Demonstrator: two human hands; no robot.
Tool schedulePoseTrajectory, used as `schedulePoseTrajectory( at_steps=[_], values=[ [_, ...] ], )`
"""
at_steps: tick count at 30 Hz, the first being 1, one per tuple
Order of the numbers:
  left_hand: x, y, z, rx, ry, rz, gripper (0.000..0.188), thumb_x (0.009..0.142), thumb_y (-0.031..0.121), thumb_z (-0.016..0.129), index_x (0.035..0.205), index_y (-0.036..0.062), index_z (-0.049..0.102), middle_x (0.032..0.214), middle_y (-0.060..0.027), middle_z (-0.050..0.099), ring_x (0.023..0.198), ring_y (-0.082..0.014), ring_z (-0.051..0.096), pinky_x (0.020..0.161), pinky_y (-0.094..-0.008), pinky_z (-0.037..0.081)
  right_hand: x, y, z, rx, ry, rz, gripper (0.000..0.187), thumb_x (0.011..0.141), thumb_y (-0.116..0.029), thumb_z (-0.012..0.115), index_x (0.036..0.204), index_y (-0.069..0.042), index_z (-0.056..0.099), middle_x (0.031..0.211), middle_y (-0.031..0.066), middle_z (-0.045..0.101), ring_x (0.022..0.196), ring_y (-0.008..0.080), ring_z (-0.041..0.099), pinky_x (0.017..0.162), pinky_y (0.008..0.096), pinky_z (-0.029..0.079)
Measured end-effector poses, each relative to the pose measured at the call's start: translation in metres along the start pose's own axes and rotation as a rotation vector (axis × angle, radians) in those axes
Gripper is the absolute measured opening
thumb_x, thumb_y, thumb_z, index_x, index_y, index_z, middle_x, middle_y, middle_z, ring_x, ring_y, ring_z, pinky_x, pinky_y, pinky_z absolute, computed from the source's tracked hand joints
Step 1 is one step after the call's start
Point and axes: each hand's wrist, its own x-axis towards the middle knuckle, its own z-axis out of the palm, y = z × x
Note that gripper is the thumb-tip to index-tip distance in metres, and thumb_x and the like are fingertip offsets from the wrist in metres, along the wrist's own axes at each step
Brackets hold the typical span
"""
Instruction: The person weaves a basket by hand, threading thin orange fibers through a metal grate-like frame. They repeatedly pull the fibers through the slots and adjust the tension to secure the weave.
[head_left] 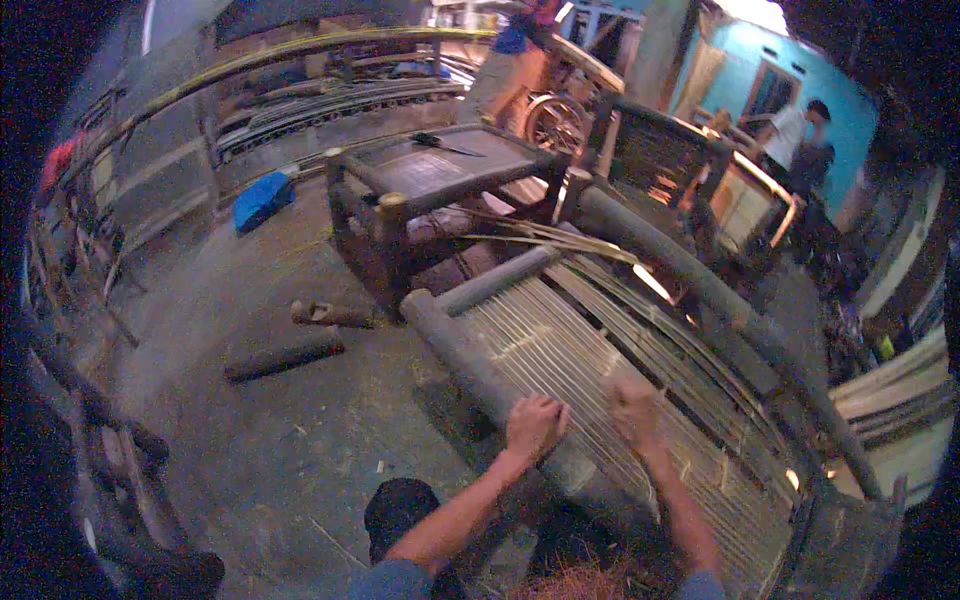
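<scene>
In front of me stands a bench of dark thick poles, apparently bamboo, with a seat of thin pale slats (530, 330). My left hand (537, 425) is closed over the front pole (465, 355) of the seat. Farther right, my right hand (637, 408) is closed in a fist above the slats, somewhat blurred. Whatever either hand grips is too small or hidden to make out. Several long loose strips (640, 330) lie along the rear side of the seat, beside the thick back pole (680, 245).
A low table (440, 165) with a dark pointed tool (445, 146) on it stands beyond the bench. Cut pole pieces (285, 357) and a blue bundle (263, 200) lie on the floor to the left. Other people (790, 140) are at the far right and far centre.
</scene>
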Motion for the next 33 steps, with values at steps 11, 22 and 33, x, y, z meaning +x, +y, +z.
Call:
schedulePoseTrajectory(
  at_steps=[11, 22, 33],
  values=[
    [-0.005, -0.043, 0.143, -1.032, 0.091, -0.264, 0.039, 0.089, 0.033, 0.048, 0.121, 0.0108, 0.053, 0.126, -0.0085, 0.051, 0.116, -0.0258, 0.046, 0.098, -0.0379, 0.037, 0.106, -0.119, 0.175, -0.053, -0.369, -0.255, 0.064, 0.09, -0.047, 0.052, 0.136, -0.004, 0.04, 0.134, 0.0239, 0.042, 0.122, 0.0394, 0.043, 0.102, 0.0434, 0.037],
    [-0.059, -0.012, -0.042, -0.26, -0.819, -0.016, 0.026, 0.082, 0.025, 0.06, 0.099, 0.0057, 0.068, 0.105, -0.0181, 0.064, 0.105, -0.0335, 0.058, 0.089, -0.0422, 0.046, 0.074, -0.133, 0.172, -0.142, -0.363, -0.172, 0.065, 0.09, -0.05, 0.049, 0.141, -0.012, 0.037, 0.136, 0.0204, 0.044, 0.126, 0.0376, 0.041, 0.105, 0.0437, 0.034],
    [-0.112, -0.16, -0.092, -0.701, 0.218, -0.734, 0.053, 0.095, 0.041, 0.051, 0.126, -0.0017, 0.045, 0.116, -0.0158, 0.052, 0.101, -0.0252, 0.053, 0.091, -0.035, 0.043, 0.027, -0.155, 0.17, 0.031, -0.323, -0.211, 0.067, 0.089, -0.056, 0.044, 0.141, -0.014, 0.036, 0.138, 0.0207, 0.041, 0.126, 0.0386, 0.041, 0.106, 0.0471, 0.034]
  ],
)
